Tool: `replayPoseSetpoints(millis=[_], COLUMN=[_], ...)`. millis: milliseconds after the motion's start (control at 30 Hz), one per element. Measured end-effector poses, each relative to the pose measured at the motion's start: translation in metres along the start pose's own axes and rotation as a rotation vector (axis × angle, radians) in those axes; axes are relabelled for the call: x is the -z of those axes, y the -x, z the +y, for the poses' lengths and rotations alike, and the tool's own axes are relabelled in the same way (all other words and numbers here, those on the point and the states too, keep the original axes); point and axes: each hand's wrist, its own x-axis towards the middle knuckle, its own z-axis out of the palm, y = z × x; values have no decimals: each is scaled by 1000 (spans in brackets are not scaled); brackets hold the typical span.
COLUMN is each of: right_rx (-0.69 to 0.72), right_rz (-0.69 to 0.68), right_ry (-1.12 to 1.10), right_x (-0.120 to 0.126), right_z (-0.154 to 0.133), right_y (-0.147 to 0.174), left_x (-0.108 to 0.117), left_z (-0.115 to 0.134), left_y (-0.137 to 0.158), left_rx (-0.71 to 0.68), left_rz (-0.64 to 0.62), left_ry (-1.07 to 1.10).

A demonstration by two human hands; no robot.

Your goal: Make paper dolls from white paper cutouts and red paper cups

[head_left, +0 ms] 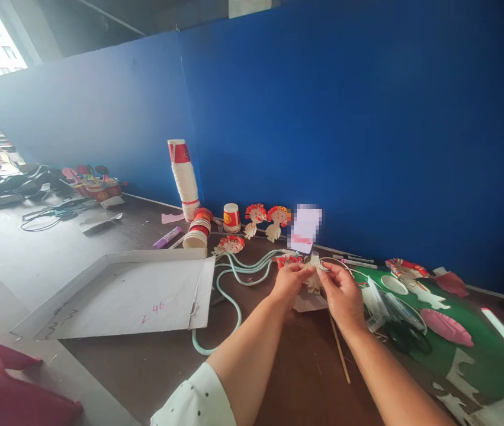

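1. Head view: From where I stood, a person's left hand (pixel 295 283) and right hand (pixel 344 291) worked close together above the tabletop (pixel 298 367), nearer its far edge than its near one. Both were pinched, thumb to fingers, on a small pale paper figure (pixel 313 283) between them.
2. Head view: The figure looked feather-light and thin, probably stiff enough to keep its shape yet quick to crease or tear at its narrow lower strips. It seemed unlikely to slip. The safest hold was probably a gentle fingertip pinch on the broader upper part.
3. Head view: Below the hands, a wooden stick (pixel 339 350) slanted toward the tabletop's near edge. Toward the right edge lay a green mat (pixel 433 360) bearing a pink paper disc (pixel 447 327).
4. Head view: Along the far edge, two red-fringed figures (pixel 277 223) stood by the blue partition (pixel 358 136); a tall cup stack (pixel 185 180) rose farther left.
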Motion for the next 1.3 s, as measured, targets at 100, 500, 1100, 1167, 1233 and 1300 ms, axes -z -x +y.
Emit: replayPoseSetpoints(millis=[100,500,1100,1167,1233,1300], right_rx=[7,65,32,18,7,0], right_rz=[8,15,10,8,6,6], right_ry=[13,47,18,12,10,3], right_x=[0,-1,-2,-1,-1,-1], right_z=[1,2,1,0,-2,-2], right_y=[0,-1,0,0,1,1], left_x=[1,2,1,1,1,1], left_z=[-1,-1,2,2,2,1], left_y=[-1,-1,0,0,0,0], left_rx=[4,3,-10,-4,2,5], left_rz=[2,-15,-13,-18,-27,-37], left_ry=[12,10,6,5,5,2])
